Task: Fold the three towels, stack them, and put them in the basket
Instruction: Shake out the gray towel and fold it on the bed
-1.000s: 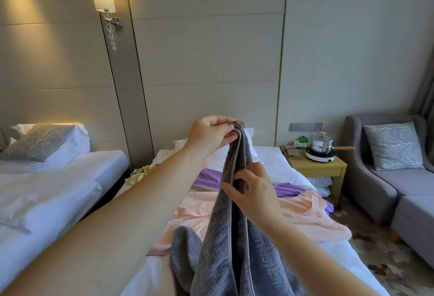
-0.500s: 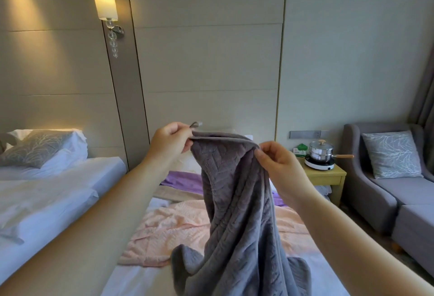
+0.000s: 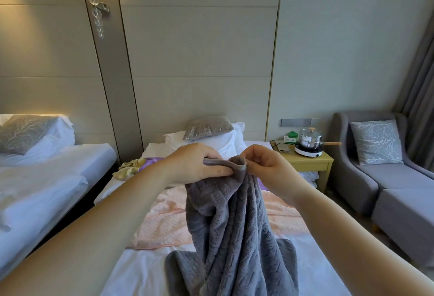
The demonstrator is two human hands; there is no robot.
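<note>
Grey towel [image 3: 230, 225]: held up over the near end of the bed [image 3: 145, 270]. The top hem is bunched between both hands. The rest hangs in loose folds, and the lower end pools on the sheet.
Left hand [image 3: 199, 166]: fingers [image 3: 220, 171] and thumb are clamped on the hem at the left of the bunch.
Right hand [image 3: 265, 169]: fingers [image 3: 252, 157] are pinched together on the same hem, just beside the left hand.
Pink towel [image 3: 162, 223]: lies spread on the bed behind the grey one, unfolded.
Purple towel [image 3: 152, 161]: lies rumpled beyond the pink one, near the pillows, unfolded.
Yellow cloth [image 3: 129, 169]: lies at the left edge of the bed, beside the purple towel.
Basket: not in view.
Progress: judged to be at the start. No towel is folded, no stack exists and nothing is packed. The grey towel appears to be at the edge-finding stage before its first fold.
Remaining: three folds, stacking, transfer to the basket.
Bedside worktop [image 3: 312, 162]: stands to the right of the bed and carries a lidded pot [image 3: 310, 139].
</note>
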